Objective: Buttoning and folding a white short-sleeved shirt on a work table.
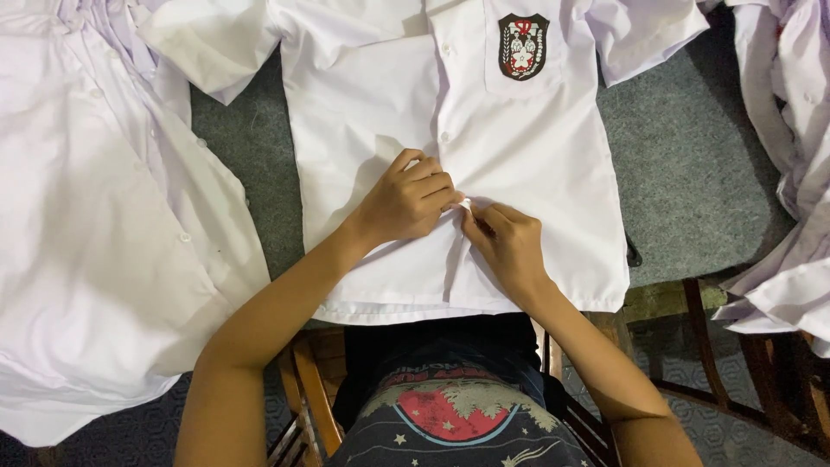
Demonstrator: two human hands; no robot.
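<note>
Both hands, left [406, 201] and right [506, 242], pinch the shirt [536, 156] placket shut at a button; a slipped pinch could misalign the edges or pucker cloth.

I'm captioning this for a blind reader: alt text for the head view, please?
Both hands, left hand and right hand, pinch the button placket of a white shirt spread on a grey table; more white shirts lie alongside.
</note>
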